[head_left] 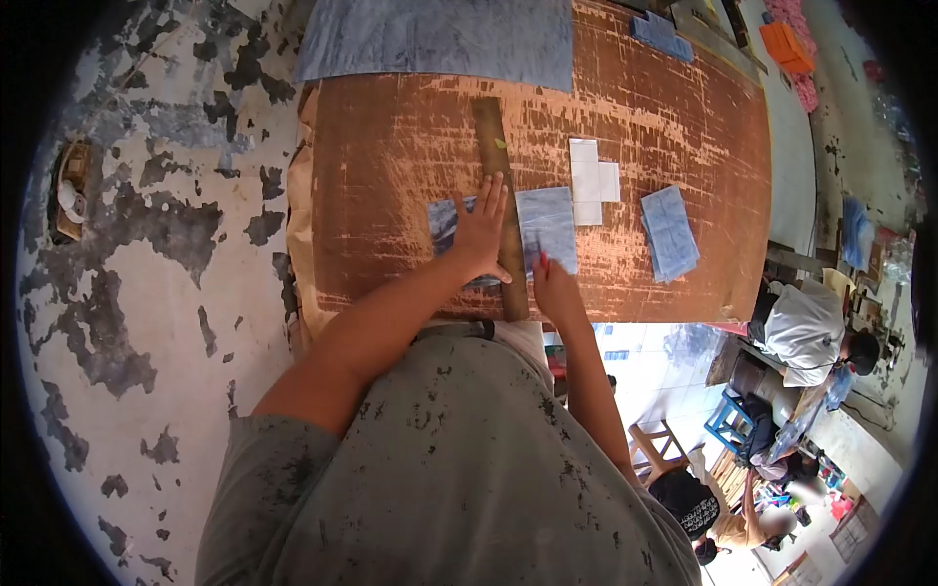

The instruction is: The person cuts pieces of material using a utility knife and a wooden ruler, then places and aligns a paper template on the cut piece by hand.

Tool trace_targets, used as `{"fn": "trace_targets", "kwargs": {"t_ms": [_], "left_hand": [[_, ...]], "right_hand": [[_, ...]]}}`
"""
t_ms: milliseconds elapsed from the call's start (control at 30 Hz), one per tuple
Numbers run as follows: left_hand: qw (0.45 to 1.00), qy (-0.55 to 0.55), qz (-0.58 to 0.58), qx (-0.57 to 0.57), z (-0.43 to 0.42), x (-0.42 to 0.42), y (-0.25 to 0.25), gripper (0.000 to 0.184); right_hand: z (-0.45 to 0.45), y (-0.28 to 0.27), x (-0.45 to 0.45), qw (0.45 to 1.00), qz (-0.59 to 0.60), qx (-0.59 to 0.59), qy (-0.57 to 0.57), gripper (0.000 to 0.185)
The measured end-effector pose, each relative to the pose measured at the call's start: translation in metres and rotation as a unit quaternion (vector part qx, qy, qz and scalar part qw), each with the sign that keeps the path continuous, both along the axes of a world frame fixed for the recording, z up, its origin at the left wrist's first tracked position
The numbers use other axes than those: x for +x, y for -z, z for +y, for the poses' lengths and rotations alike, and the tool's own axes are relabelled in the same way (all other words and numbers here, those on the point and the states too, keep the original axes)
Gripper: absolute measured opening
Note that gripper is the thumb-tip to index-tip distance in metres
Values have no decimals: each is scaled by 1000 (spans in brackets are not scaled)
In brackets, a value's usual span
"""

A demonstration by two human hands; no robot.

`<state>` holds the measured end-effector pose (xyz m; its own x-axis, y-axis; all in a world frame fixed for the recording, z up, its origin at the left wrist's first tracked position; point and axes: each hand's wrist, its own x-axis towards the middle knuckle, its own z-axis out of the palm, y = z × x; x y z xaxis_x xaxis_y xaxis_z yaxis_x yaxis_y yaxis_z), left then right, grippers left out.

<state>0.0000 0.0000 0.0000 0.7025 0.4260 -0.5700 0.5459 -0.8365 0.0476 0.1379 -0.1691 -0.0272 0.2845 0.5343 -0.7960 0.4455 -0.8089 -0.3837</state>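
A long brown ruler-like strip (513, 264) lies across a blue-grey sheet (549, 223) near the table's front edge. My left hand (479, 232) presses down with fingers spread, on the sheet's left part and against the strip's left side. On the right part of the sheet, my right hand (555, 290) is closed around a small red tool (543, 261), whose tip is too small to make out. White cut pieces (586, 181) lie to the right of the sheet, and a stack of blue-grey pieces (670, 234) lies farther right.
The scratched brown table (381, 146) carries a large blue-grey sheet (440, 39) at its far side and more small pieces (661, 37) at the far right. A peeling wall (176, 293) stands left. Other people (806, 327) are at the right and lower right, near a blue stool (728, 422).
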Motion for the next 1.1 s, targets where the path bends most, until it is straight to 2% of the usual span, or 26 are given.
{"fn": "trace_targets", "kwargs": {"t_ms": [67,100,167,200,367,433,500,600,667,700,733,800,833,900,933,1000,1100], "left_hand": [[1000,-3,-22,-17,-6,-4,0,175],[999,2,-26,21,19,2,6,175],[1000,-3,-27,1,13,-2,6,175],[1000,0,-27,-3,8,-1,7,175],[1000,0,-25,-2,6,1,10,176],[1000,3,-18,-4,6,1,5,177],[1000,5,-13,-5,7,2,6,177],[999,5,-38,-4,6,-1,13,177],[999,2,-42,-12,6,-3,13,177],[999,1,-48,-9,8,-6,16,177],[997,-5,-80,-22,8,-11,20,178],[993,-10,-113,-30,8,-14,25,178],[992,-7,-119,-30,8,-15,26,178],[987,-14,-155,-30,7,-18,30,178],[986,-14,-162,-21,5,-20,31,177],[988,-8,-156,-14,6,-21,29,176],[986,-6,-167,-2,4,-24,36,173]], "right_hand": [[22,1,1,986,-95,105,87,53],[36,3,3,973,-127,153,116,50],[28,-18,-4,926,-279,213,139,50],[18,-22,-5,925,-287,196,151,56],[4,-6,-5,911,-299,228,168,54],[6,-17,1,904,-305,242,178,51],[7,-32,13,931,-256,202,164,43],[3,-46,24,938,-238,210,137,36],[-9,-65,42,936,-221,217,164,34],[-17,-73,55,935,-199,223,191,31],[-30,-77,73,929,-226,228,184,30],[-59,-76,117,894,-222,320,220,31],[-67,-93,136,897,-225,306,225,27],[-94,-82,196,885,-268,350,146,27],[-100,-88,219,885,-272,349,147,27],[-103,-98,258,921,-211,298,136,24],[-101,-84,307,936,-178,286,106,27]]}}
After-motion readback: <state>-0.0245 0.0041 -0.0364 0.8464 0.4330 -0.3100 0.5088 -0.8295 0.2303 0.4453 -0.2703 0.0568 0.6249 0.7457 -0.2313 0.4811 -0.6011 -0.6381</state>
